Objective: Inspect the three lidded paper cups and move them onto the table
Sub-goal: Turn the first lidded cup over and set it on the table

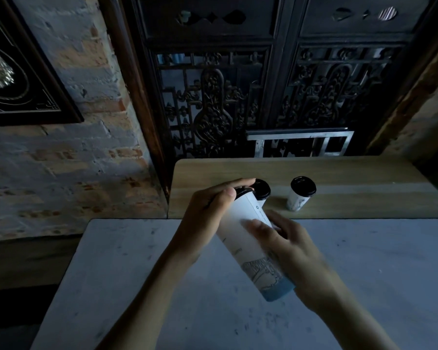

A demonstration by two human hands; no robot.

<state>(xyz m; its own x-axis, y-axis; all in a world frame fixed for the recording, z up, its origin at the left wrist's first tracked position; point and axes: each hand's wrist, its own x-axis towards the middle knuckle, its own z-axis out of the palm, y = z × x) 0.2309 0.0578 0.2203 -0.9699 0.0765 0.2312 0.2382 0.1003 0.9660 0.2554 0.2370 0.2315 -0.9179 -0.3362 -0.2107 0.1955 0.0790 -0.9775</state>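
Note:
A tall white paper cup (248, 246) with a black lid and a line drawing near its base is tilted in the air above the grey table (379, 269). My left hand (210, 213) grips its lid end, fingers curled over the black lid. My right hand (291, 248) holds the cup's lower body from the right. Two more lidded cups stand upright on the wooden ledge (352, 173) behind: one cup (262, 190) is partly hidden by the held cup, the other cup (300, 194) stands free to its right.
The wooden ledge runs along the grey table's far edge. Behind it stands a dark carved wooden screen (263, 84) with a metal frame (301, 142) at its foot. A brick wall (61, 160) with a framed picture (15, 72) is at the left.

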